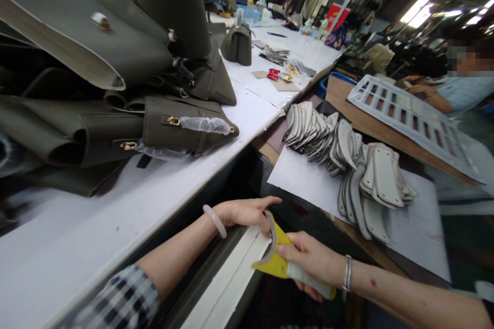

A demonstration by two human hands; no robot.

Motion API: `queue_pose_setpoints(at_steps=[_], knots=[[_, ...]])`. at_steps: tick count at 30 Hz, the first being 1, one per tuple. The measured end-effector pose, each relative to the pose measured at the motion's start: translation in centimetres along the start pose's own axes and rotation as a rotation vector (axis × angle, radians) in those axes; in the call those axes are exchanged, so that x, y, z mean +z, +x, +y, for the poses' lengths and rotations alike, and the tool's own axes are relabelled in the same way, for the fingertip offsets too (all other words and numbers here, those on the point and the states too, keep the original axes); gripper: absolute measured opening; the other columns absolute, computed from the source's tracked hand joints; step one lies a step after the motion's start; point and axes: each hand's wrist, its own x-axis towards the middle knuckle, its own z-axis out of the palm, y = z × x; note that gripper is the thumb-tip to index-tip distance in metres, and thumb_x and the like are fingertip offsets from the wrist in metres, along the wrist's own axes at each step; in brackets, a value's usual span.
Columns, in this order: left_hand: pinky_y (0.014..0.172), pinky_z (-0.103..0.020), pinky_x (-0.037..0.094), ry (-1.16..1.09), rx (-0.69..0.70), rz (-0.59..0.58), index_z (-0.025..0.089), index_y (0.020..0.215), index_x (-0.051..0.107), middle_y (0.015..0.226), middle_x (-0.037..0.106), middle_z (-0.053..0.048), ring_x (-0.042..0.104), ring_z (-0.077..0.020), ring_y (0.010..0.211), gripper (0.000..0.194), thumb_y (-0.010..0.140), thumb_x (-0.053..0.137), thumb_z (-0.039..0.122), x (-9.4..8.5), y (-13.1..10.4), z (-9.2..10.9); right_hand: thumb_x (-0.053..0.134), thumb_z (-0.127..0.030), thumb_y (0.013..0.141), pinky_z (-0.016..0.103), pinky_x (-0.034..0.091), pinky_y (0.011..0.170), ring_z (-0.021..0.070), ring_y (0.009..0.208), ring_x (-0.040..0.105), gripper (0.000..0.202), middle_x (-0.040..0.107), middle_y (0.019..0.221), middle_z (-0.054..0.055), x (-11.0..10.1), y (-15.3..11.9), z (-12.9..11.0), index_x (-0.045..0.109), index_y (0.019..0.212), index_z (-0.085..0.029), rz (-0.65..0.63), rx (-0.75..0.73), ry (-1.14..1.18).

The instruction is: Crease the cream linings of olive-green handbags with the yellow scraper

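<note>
My right hand [309, 259] is wrapped round the pale handle of a yellow tool [278, 257] with a curved, crescent-shaped head. The tool's head touches the end of a long cream strip [227, 280] with a dark line along it, which lies over a dark olive piece. At the strip's far end is my left hand [247, 213], its index finger stretched out and the other fingers bent down at the strip's edge, near the tool's upper tip. Whether those fingers pinch the strip is hard to tell.
Olive leather bags [181, 123] are piled on the white table [162, 185] at left. Stacks of curved pale pieces [382, 175] lie on white paper [420, 236] at right, beside a white slatted rack [412, 118]. A person [466, 87] works at far right.
</note>
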Motion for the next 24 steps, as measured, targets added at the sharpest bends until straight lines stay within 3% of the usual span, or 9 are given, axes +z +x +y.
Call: queue_pose_setpoints(at_steps=[5, 12, 16, 19, 21, 24], knots=[[0.065, -0.027, 0.046, -0.094, 0.031, 0.034, 0.019, 0.148, 0.030, 0.094, 0.062, 0.000, 0.058, -0.0162, 0.076, 0.106, 0.049, 0.067, 0.011, 0.3, 0.0, -0.3, 0.050, -0.077, 0.078, 0.017, 0.041, 0.028, 0.0124, 0.032, 0.050, 0.061, 0.056, 0.047, -0.004, 1.0, 0.6, 0.1, 0.041, 0.099, -0.021, 0.012, -0.054, 0.077], [0.064, -0.028, 0.045, -0.243, 0.115, 0.125, 0.017, 0.145, 0.030, 0.095, 0.068, -0.003, 0.060, -0.0168, 0.076, 0.099, 0.050, 0.060, 0.009, 0.8, -1.9, 0.3, 0.040, -0.069, 0.089, 0.020, 0.041, 0.027, 0.0136, 0.031, 0.049, 0.052, 0.057, 0.046, 0.001, 3.3, 1.7, 0.0, 0.046, 0.091, -0.017, 0.003, -0.104, 0.213], [0.078, -0.032, 0.048, -0.183, 0.123, 0.285, 0.014, 0.141, 0.038, 0.113, 0.070, -0.012, 0.064, -0.0211, 0.091, 0.079, 0.068, 0.064, 0.022, 1.6, -3.5, 0.4, 0.031, -0.059, 0.097, 0.023, 0.043, 0.030, 0.0152, 0.031, 0.050, 0.045, 0.057, 0.045, 0.002, 5.0, 1.5, 0.1, 0.045, 0.098, -0.016, 0.013, -0.087, 0.317], [0.094, -0.036, 0.045, -0.132, 0.116, 0.432, 0.015, 0.138, 0.047, 0.127, 0.066, -0.013, 0.061, -0.0252, 0.111, 0.064, 0.083, 0.061, 0.043, 2.3, -5.3, -0.4, 0.041, -0.071, 0.089, 0.025, 0.043, 0.031, 0.0163, 0.032, 0.051, 0.056, 0.060, 0.049, 0.003, 5.8, 0.3, 1.3, 0.048, 0.096, -0.016, -0.007, -0.119, 0.379], [0.103, -0.036, 0.039, -0.096, 0.118, 0.513, 0.017, 0.132, 0.056, 0.131, 0.064, -0.009, 0.056, -0.0258, 0.120, 0.056, 0.087, 0.059, 0.050, 2.9, -6.7, -1.2, 0.048, -0.078, 0.082, 0.023, 0.040, 0.034, 0.0142, 0.035, 0.051, 0.063, 0.062, 0.053, 0.004, 5.6, -0.8, 2.3, 0.052, 0.088, -0.016, 0.073, -0.219, 0.399], [0.105, -0.033, 0.038, 0.022, 0.128, 0.558, 0.018, 0.125, 0.064, 0.132, 0.065, -0.005, 0.056, -0.0241, 0.122, 0.053, 0.092, 0.049, 0.057, 4.0, -8.0, -2.4, 0.052, -0.078, 0.081, 0.021, 0.038, 0.043, 0.0104, 0.042, 0.050, 0.064, 0.057, 0.051, 0.002, 4.4, -1.7, 2.9, 0.056, 0.071, -0.015, 0.363, -0.390, 0.421]])
